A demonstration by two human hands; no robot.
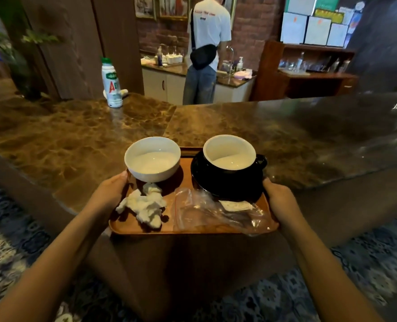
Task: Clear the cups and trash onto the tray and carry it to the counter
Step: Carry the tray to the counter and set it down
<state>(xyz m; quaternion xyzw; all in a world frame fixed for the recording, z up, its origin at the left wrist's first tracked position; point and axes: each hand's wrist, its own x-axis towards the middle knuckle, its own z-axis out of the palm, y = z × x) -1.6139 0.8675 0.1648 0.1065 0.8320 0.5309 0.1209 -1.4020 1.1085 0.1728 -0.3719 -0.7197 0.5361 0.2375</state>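
Note:
An orange-brown tray [132, 225] is held level at the near edge of the brown marble counter [76, 135]. My left hand [110, 192] grips its left rim and my right hand [280, 201] grips its right rim. On the tray stand a white cup [152, 159] at the back left and a black cup with a white inside [230, 163] on a black saucer [198, 175] at the back right. A crumpled white napkin [144, 206] lies front left. A clear plastic bag [206, 211] lies front right.
A white plastic bottle with a green cap [111, 82] stands on the counter at the far left. Behind the counter a person in a white shirt [208, 49] stands at a sink, back turned. A plant [11, 47] is at the far left. Patterned blue carpet [18, 247] lies below.

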